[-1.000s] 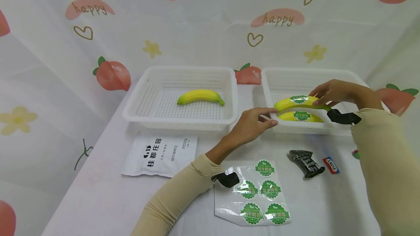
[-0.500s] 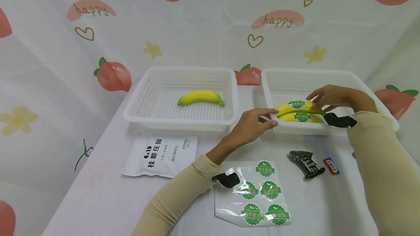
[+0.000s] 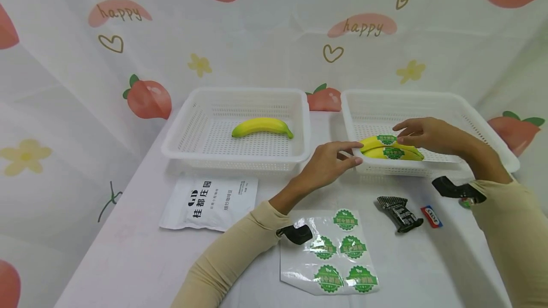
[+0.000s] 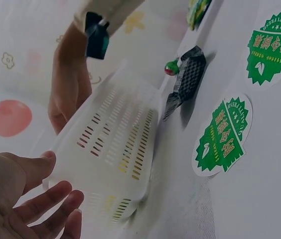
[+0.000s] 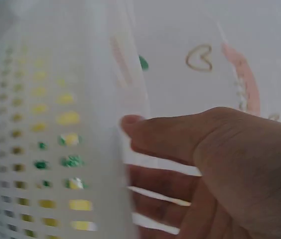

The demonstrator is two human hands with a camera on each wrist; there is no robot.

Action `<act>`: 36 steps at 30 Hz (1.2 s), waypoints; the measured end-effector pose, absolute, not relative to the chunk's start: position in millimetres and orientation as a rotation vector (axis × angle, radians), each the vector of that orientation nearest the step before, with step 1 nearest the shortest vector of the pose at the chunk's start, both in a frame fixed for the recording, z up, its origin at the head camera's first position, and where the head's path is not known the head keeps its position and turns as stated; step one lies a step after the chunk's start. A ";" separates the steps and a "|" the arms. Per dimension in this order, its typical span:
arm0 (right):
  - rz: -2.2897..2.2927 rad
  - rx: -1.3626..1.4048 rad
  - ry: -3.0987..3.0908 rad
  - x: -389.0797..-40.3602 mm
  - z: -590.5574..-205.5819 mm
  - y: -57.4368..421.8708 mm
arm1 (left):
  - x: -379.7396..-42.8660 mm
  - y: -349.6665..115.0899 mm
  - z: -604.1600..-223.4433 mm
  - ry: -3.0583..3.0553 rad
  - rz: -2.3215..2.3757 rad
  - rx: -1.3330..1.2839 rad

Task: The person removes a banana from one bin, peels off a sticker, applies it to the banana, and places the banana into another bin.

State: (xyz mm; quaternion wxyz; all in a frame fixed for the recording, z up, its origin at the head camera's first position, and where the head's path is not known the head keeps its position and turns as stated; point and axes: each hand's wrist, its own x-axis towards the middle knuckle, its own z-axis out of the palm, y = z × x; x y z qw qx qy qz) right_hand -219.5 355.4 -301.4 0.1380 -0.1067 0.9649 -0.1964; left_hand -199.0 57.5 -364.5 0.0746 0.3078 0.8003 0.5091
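My left hand (image 3: 327, 163) pinches the near-left corner of the right white plastic basket (image 3: 484, 127) between thumb and forefinger. Inside this basket, two yellow bananas lie side by side: a rear banana (image 3: 370, 143) and a front banana (image 3: 413, 154), each with a round green sticker. Just over the rear banana's right part is my right hand (image 3: 434, 134), its fingers loosely extended and holding nothing. In the right wrist view, green and yellow show through the slots of the basket wall (image 5: 95, 164), with the thumb near the rim.
The left white basket (image 3: 235, 156) holds one banana (image 3: 262, 127) without a sticker. In front lie a white coffee pouch (image 3: 210, 203), a sheet of green stickers (image 3: 299, 270), a black wrapped packet (image 3: 400, 214) and a small red-and-blue packet (image 3: 431, 216). A printed curtain (image 3: 257, 37) hangs behind.
The right hand has lowered the rear banana beside the front one, let it go and moved slightly left. The left hand has stayed at the basket corner.
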 end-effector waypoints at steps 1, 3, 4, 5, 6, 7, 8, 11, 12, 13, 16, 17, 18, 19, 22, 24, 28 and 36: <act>-0.557 -0.310 2.826 -212.7 -303.0 351.3 | -198.5 57.5 -364.1 2.400 1.528 0.920; -0.546 -0.320 2.889 -199.5 -306.5 343.8 | -198.0 57.0 -363.7 2.402 1.527 0.917; -0.547 -0.317 2.913 -193.2 -308.7 340.2 | -197.9 56.7 -363.8 2.402 1.527 0.916; -0.559 -0.315 2.927 -187.5 -311.2 337.1 | -197.9 56.3 -363.7 2.401 1.527 0.918; -0.580 -0.313 2.935 -182.3 -313.8 334.3 | -198.0 56.0 -363.9 2.401 1.526 0.919; -0.592 -0.308 2.938 -177.6 -316.8 332.1 | -198.2 55.9 -364.2 2.402 1.527 0.921; -0.602 -0.306 2.941 -173.1 -319.2 329.7 | -198.5 55.8 -364.6 2.403 1.527 0.921; -0.577 -0.288 2.960 -161.9 -326.8 325.4 | -198.7 56.1 -364.8 2.402 1.526 0.920; -0.544 -0.284 2.973 -159.1 -329.5 324.4 | -198.7 56.3 -364.9 2.404 1.523 0.920; -0.500 -0.282 2.990 -156.6 -332.3 323.6 | -198.7 56.4 -364.9 2.404 1.525 0.920; -0.382 -0.298 3.055 -151.3 -340.5 322.2 | -198.1 56.6 -365.0 2.414 1.516 0.924; -0.345 -0.308 3.083 -150.2 -343.2 321.9 | -197.7 56.8 -365.1 2.421 1.513 0.928; -0.322 -0.326 3.118 -149.6 -345.9 321.6 | -197.3 57.0 -365.4 2.430 1.504 0.933; -0.306 -0.339 3.146 -149.0 -348.2 321.4 | -196.7 57.3 -365.5 2.441 1.494 0.940; -0.282 -0.366 3.224 -148.0 -353.5 322.1 | -193.5 57.6 -365.0 2.491 1.427 0.969; -0.277 -0.379 3.262 -147.6 -355.8 322.4 | -190.0 56.5 -363.9 2.532 1.355 0.992; -0.278 -0.374 3.301 -147.3 -357.9 323.0 | -179.3 48.3 -360.9 2.630 1.181 1.082; -0.263 -0.397 3.338 -148.2 -361.3 321.7 | -152.6 3.9 -357.8 2.894 1.035 1.345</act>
